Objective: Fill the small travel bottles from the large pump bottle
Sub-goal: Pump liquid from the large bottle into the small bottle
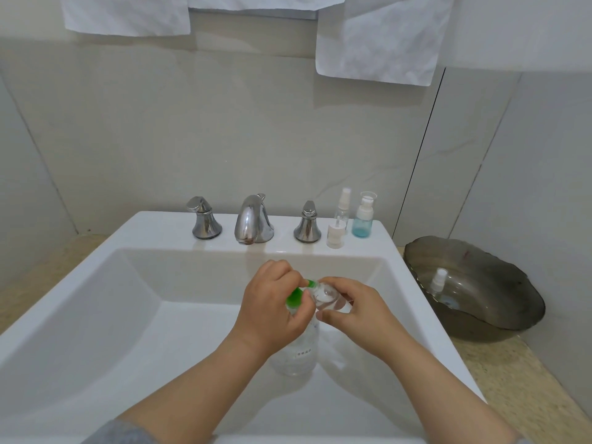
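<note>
The large clear pump bottle [299, 354] with a green pump head [296, 296] stands inside the white sink [96, 315]. My left hand [272, 309] grips its neck and pump. My right hand [349, 310] holds a small clear travel bottle [326, 296] tilted against the green nozzle. On the sink's back ledge stand a clear spray bottle [342, 208], a blue-tinted pump bottle [363, 216] and a small white-capped bottle [335, 233].
A chrome faucet [253, 221] with two handles [203, 219] [307, 224] sits behind the basin. A dark glass bowl [499, 309] on the right counter holds a white spray top [438, 279]. White towels [381, 40] hang above.
</note>
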The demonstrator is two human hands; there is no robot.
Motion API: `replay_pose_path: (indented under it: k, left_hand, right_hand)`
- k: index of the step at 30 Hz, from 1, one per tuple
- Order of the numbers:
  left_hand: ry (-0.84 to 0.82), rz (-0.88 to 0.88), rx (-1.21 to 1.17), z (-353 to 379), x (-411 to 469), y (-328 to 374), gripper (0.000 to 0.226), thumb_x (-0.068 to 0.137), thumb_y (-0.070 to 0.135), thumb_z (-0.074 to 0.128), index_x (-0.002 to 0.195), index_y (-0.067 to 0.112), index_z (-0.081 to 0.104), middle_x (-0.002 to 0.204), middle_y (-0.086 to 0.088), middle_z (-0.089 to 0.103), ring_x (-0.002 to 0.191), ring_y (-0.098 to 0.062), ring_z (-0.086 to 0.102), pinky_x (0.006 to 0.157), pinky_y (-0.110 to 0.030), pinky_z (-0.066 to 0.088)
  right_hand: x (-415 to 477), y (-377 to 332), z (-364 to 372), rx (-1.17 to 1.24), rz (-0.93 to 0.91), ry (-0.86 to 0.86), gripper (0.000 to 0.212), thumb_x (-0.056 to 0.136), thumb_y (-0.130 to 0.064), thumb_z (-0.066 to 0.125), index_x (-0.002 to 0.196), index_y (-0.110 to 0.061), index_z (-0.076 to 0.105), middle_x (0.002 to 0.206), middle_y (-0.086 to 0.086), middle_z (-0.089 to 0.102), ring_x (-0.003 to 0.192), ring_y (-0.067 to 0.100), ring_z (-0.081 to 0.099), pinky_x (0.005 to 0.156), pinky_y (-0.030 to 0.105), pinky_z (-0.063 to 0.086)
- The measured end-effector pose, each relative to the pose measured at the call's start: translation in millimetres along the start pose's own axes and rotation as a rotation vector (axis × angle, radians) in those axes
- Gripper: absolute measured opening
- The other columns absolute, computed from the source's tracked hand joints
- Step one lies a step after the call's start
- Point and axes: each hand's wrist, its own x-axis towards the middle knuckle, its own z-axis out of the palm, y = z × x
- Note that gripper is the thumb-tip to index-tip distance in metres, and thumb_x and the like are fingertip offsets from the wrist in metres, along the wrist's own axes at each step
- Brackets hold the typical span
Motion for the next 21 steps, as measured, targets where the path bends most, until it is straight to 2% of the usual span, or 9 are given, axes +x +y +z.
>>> replay_pose_path:
  k: [4, 10, 16, 21]
  left_hand:
    - [0.001, -0.015, -0.02, -1.8, -0.6, -1.5, 0.025, 0.083, 0.025, 0.055, 0.074, 0.007, 0.07, 0.071, 0.001, 0.055, 0.07, -0.015, 0.049, 0.064, -0.025, 0.04]
    - [-0.033, 0.039, -0.04, -8.6, 0.4, -4.4, 0.023, 0.085, 0.023, 0.057, 0.088, 0.009, 0.076, 0.083, 0.001, 0.062, 0.081, -0.011, 0.053, 0.074, -0.018, 0.042]
    - [-0.048, 0.046, -0.031, -8.3, 2.5, -4.8, 0.024, 0.085, 0.024, 0.058, 0.089, 0.009, 0.076, 0.086, 0.001, 0.065, 0.085, -0.011, 0.055, 0.077, -0.013, 0.042]
    - [-0.034, 0.045, -0.025, -7.8, 1.7, -4.1, 0.024, 0.084, 0.024, 0.058, 0.087, 0.009, 0.076, 0.085, 0.001, 0.065, 0.082, -0.013, 0.056, 0.074, -0.019, 0.044]
  right_hand:
    - [-0.2, -0.6, 0.2, -0.005, -0.01, -0.006, 0.045, 0.067, -0.044, 0.07, 0.111, -0.039, 0.063, 0.105, -0.017, 0.067, 0.095, 0.008, 0.061, 0.089, 0.036, 0.052]
    - [1.1, 0.3, -0.4, -0.001, -0.019, 0.026, 0.047, 0.07, -0.039, 0.071, 0.116, -0.037, 0.063, 0.11, -0.017, 0.066, 0.099, 0.007, 0.059, 0.092, 0.035, 0.05]
    - [1.7, 0.1, -0.5, -0.014, -0.024, 0.032, 0.047, 0.073, -0.036, 0.073, 0.119, -0.037, 0.062, 0.112, -0.018, 0.064, 0.098, 0.006, 0.057, 0.092, 0.033, 0.05]
    - [1.8, -0.3, -0.3, -0.015, -0.019, 0.03, 0.046, 0.073, -0.035, 0.074, 0.118, -0.037, 0.062, 0.112, -0.017, 0.065, 0.099, 0.006, 0.058, 0.092, 0.034, 0.05]
